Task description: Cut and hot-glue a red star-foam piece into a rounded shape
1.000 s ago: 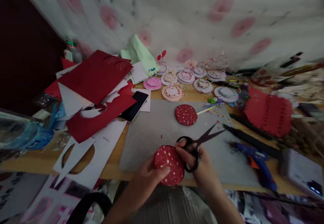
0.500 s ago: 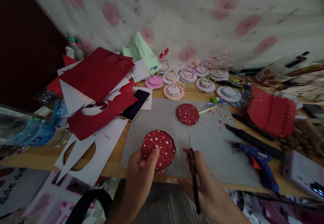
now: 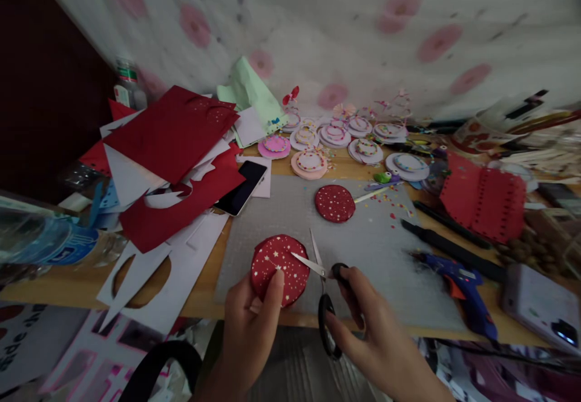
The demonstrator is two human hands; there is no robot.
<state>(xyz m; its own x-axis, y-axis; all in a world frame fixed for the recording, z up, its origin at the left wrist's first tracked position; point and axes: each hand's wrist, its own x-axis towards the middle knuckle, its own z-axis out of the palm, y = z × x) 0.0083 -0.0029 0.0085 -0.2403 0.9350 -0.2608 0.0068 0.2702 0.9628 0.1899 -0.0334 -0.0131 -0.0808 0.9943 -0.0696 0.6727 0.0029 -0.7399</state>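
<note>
My left hand (image 3: 254,314) pinches a dark red paper disc (image 3: 290,269) with white stars, thumb on its face and fingers behind. In my right hand (image 3: 370,317) is a pair of scissors (image 3: 323,278) with black handles. Their blades are spread apart, one tip overlapping the disc's right side; whether it touches cannot be made out. A second starry red disc (image 3: 334,203) lies on the grey cutting mat (image 3: 376,257), beyond the scissors. Its right edge meets a pale thin stick (image 3: 370,195).
Red paper sheets (image 3: 172,132) and a phone (image 3: 242,187) lie on the left, near a plastic bottle (image 3: 59,235). Decorated paper discs (image 3: 310,163) line the back. On the right are a blue glue gun (image 3: 467,287), a black pen-like tool (image 3: 449,247) and another phone (image 3: 540,305).
The scissors have turned and opened, and their blades have moved left to the held disc. My left hand keeps its hold, the disc shifting slightly left.
</note>
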